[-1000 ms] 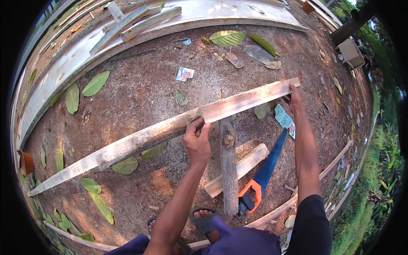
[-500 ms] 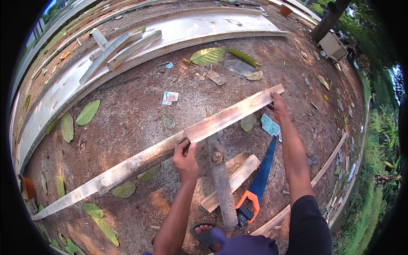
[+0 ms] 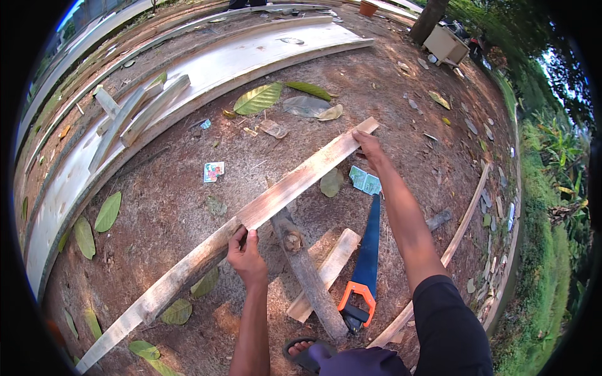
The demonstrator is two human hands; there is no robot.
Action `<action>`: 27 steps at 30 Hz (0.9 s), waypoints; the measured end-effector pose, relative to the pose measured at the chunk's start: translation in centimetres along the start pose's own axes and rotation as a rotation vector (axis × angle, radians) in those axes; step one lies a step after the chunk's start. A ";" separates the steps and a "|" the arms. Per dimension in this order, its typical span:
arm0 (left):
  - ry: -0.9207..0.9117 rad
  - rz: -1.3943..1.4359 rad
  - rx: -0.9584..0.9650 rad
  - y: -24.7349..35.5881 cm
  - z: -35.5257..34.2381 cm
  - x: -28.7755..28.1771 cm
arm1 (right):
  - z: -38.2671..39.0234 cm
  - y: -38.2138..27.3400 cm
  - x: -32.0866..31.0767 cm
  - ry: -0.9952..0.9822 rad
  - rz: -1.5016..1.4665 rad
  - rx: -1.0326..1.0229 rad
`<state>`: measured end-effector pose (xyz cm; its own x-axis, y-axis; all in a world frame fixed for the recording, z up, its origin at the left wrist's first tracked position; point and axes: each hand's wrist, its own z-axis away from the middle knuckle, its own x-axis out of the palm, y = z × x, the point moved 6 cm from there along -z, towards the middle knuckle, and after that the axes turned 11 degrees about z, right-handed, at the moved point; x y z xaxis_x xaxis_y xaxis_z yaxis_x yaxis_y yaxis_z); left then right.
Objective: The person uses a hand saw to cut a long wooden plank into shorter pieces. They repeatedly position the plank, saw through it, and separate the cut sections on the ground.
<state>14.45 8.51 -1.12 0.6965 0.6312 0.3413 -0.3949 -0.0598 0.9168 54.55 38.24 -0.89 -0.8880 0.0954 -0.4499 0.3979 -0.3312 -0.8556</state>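
Note:
A pale plank (image 3: 301, 179) runs diagonally across my view, meeting a longer, rougher timber (image 3: 175, 279) near the middle. My left hand (image 3: 248, 254) grips where they meet, thumb on the near edge. My right hand (image 3: 368, 147) grips the plank near its upper right end, some fingers hidden beneath. Under the plank lies a weathered branch (image 3: 313, 289) with a knot, crossing a short wood offcut (image 3: 338, 255). Right of these, a handsaw (image 3: 367, 250) with an orange handle lies on the dirt, its tip by light-blue paper scraps (image 3: 365, 180).
A long white board (image 3: 251, 52) carries wood pieces (image 3: 119, 119) at the upper left. Leaves (image 3: 257, 99) litter the dirt ground. A thin strip (image 3: 464, 222) lies at right beside grass. A tree trunk (image 3: 425, 20), beige box (image 3: 444, 44) and someone's dark-clad legs (image 3: 244, 5) are at the back.
The whole view has shifted, with the ground items sliding left. Both my hands and the plank now sit further left in the picture, the plank more steeply angled, both grips unchanged.

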 end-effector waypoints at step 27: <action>0.208 -0.288 0.012 5.7 1.7 -5.9 | 4.9 -6.2 0.1 0.251 0.450 -0.346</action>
<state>9.13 3.10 2.43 0.6411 0.7672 0.0205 -0.1922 0.1347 0.9721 50.81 35.72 5.63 -0.5516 0.2486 -0.7962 0.8095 -0.0706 -0.5828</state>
